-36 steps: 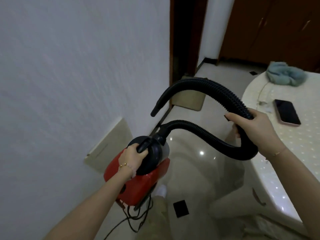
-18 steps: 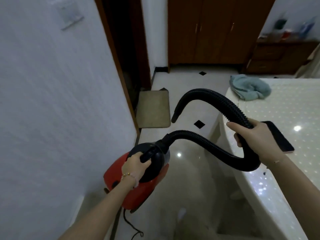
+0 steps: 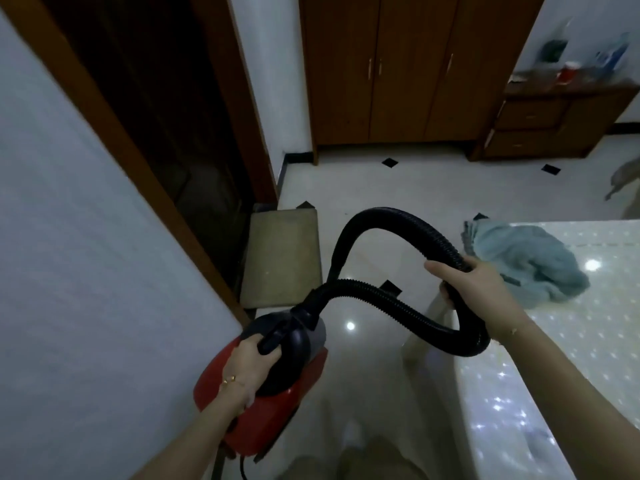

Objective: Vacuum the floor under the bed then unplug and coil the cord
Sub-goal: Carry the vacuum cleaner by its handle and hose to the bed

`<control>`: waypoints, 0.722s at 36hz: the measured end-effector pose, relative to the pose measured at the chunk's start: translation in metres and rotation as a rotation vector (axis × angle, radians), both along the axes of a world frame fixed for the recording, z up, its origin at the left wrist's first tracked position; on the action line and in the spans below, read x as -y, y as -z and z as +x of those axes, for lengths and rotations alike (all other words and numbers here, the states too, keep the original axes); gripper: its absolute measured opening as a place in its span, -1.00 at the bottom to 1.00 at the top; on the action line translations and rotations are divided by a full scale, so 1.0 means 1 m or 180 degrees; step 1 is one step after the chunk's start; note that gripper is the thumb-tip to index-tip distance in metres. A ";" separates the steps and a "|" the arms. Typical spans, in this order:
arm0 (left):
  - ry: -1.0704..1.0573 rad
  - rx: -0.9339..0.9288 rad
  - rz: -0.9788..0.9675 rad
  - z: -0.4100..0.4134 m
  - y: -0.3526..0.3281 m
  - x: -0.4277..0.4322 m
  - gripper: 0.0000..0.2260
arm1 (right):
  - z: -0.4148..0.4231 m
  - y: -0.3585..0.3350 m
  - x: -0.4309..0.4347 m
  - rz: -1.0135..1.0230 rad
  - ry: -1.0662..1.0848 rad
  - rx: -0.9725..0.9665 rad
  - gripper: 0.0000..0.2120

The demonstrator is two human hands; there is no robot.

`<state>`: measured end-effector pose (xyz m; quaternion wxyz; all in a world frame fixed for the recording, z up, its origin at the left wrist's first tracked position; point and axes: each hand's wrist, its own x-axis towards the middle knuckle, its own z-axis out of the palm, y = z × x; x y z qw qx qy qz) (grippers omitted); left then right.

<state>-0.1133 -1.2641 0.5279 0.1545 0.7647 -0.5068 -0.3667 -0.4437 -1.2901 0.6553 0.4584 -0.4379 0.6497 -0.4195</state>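
The vacuum (image 3: 273,386), a small red and black canister, hangs in the air just left of the bed (image 3: 540,375), carried by the left hand (image 3: 247,367), whose fingers are clenched around its black top handle. That handle looks like the right hold: the body seems rigid and light enough for one arm. The hose (image 3: 391,303) is ribbed and floppy, looping ahead of the bed's corner; the right hand (image 3: 485,289) grips it mid-length, which should keep the free end from swinging. Only a short stub of cord (image 3: 242,471) shows below the vacuum. The plug, the socket and the floor under the bed are out of view.
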 end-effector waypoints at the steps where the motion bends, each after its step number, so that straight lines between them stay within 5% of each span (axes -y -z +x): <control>1: 0.0014 0.0014 0.0017 -0.003 -0.001 0.016 -0.77 | -0.003 -0.001 0.016 0.0001 0.0030 0.0034 -0.81; 11: 0.0528 0.0259 0.0144 -0.041 -0.029 0.188 -0.88 | -0.037 0.009 0.137 -0.0072 0.0627 0.0411 -0.86; 13: 0.0614 0.0218 0.0136 -0.052 -0.032 0.226 -0.75 | -0.042 0.015 0.160 -0.0062 0.0782 0.0454 -0.87; 26: 0.1804 0.0188 0.0577 -0.100 0.025 0.480 -0.88 | -0.073 0.048 0.311 0.0491 0.1915 0.0683 -0.79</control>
